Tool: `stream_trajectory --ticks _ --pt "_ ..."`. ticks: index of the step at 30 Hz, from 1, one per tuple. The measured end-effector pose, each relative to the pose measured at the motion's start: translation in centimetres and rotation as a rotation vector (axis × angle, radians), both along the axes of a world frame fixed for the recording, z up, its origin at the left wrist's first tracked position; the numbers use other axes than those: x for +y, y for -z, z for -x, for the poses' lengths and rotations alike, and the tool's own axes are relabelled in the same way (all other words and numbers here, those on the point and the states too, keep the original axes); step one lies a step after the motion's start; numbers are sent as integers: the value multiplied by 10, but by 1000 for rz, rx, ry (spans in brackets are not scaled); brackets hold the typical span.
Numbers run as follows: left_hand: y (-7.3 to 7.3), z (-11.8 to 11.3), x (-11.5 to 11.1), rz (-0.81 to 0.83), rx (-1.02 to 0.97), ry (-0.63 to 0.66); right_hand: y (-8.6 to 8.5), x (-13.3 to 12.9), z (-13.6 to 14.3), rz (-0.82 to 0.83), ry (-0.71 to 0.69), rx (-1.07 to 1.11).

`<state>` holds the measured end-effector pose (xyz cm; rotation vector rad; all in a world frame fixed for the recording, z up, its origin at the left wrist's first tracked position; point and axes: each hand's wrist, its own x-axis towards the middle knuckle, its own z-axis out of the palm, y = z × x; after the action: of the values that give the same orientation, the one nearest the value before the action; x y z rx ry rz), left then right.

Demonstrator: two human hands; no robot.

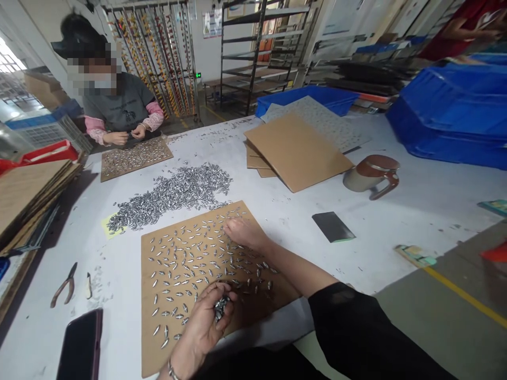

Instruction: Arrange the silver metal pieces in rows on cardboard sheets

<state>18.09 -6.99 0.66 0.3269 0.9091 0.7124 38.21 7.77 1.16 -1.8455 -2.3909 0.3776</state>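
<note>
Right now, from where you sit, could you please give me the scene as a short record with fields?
Left grip: cupped around a clump of metal pieces
Right grip: at the far right of the brown board; contents hidden
Board: dotted with many metal pieces
Beyond board: loose pile on the white table
Left of board: pliers, phone
Right of board: dark block, mug
Across table: co-worker, both hands above another board

Before you, one brown rectangular board point(148, 316) bears dozens of silver spindle-shaped metal pieces point(166, 332); left of it lie one black rectangular phone point(79, 345) and one pair of brown-handled pliers point(70, 279).
</note>
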Motion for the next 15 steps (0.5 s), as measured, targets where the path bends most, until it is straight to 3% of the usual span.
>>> stream_trajectory --ticks 6,10,12,15 --pt "2 -1 1 -16 19 28 -18 1 6 60 58 -61" --pt "-1 3 0 -33 117 3 -32 -28 8 -70 78 110" --pt "-4 3 -2 -34 153 -20 -37 -56 12 -56 -51 285" --pt "-6 1 -3 1 190 -114 -39 -97 24 33 -400 493"
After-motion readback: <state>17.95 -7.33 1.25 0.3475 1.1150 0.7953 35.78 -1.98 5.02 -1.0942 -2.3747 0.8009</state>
